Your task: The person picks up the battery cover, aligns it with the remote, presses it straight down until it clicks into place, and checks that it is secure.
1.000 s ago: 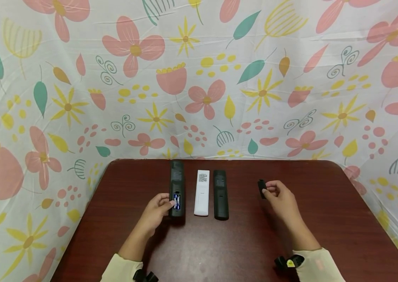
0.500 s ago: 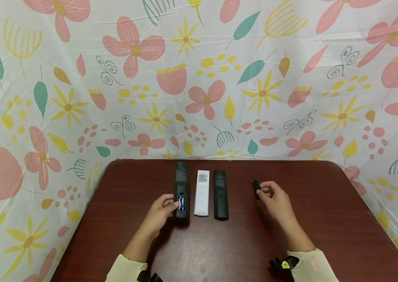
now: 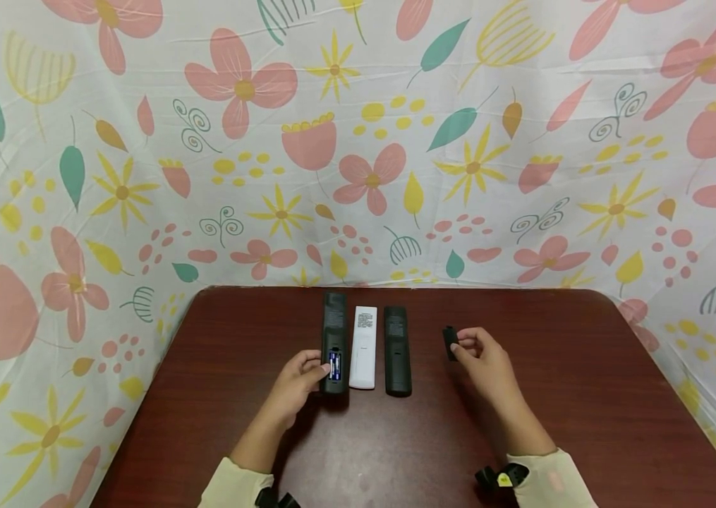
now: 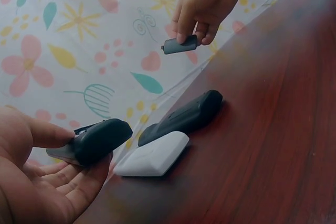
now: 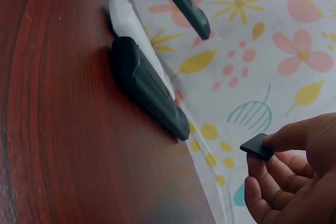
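My left hand (image 3: 295,384) grips a black remote control (image 3: 335,317) by its lower part, thumb on top and fingers beneath. Its back faces up with the battery compartment uncovered, and blue batteries (image 3: 335,367) lie inside. In the left wrist view this remote (image 4: 105,141) is raised off the table. My right hand (image 3: 487,363) pinches a small black battery cover (image 3: 450,343) between thumb and fingers, also in the air. The right wrist view shows the cover (image 5: 256,147) apart from every remote.
A white remote (image 3: 363,349) and a second black remote (image 3: 398,353) lie side by side, backs up, on the dark wooden table (image 3: 358,451). Behind the table's far edge hangs a flower-printed cloth (image 3: 358,141).
My left hand has carried the black remote to the right, close beside the white one. My right hand has brought the battery cover leftward.
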### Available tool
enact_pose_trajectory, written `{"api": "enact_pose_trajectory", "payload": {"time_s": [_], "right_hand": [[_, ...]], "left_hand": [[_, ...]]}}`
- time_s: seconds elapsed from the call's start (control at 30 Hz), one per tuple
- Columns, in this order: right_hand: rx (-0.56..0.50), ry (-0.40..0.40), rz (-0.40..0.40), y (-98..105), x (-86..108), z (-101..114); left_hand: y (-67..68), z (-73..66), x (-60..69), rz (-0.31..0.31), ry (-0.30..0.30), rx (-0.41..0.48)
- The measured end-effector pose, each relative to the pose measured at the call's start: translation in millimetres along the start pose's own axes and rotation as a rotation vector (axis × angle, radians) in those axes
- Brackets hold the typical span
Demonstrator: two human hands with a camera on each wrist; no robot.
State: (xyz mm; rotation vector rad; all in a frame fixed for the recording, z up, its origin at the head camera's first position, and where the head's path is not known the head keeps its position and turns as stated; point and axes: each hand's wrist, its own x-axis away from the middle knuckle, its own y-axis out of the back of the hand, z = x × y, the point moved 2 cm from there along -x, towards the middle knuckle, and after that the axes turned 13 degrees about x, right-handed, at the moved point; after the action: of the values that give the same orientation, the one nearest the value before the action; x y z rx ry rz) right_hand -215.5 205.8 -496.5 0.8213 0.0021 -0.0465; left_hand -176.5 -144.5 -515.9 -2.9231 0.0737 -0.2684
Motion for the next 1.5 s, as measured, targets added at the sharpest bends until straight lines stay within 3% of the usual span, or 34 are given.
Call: {"api": "enact_pose_trajectory", "payload": {"time_s": [0.37,0.77,1.13,1.5], "right_hand": [[-0.028,0.011,-0.003,-8.1,-1.2,7.3],[-0.079,0.010,0.047,-12.6,2.8,17.3],[-0.122,0.027,0.058,-22.6,4.8,26.6],[-0.221,0.036,0.092,-29.8,6.1,39.6]], "left_hand": [[-9.4,1.5,-2.7,0.016,0.000,0.021],[-18.0,2.1,-4.9,0.039,-0.001,0.025],[-27.5,7.1,-8.2,0.096,0.002,0.096],[-33.2,11.7,-11.6,0.091,0.010,0.148]]}}
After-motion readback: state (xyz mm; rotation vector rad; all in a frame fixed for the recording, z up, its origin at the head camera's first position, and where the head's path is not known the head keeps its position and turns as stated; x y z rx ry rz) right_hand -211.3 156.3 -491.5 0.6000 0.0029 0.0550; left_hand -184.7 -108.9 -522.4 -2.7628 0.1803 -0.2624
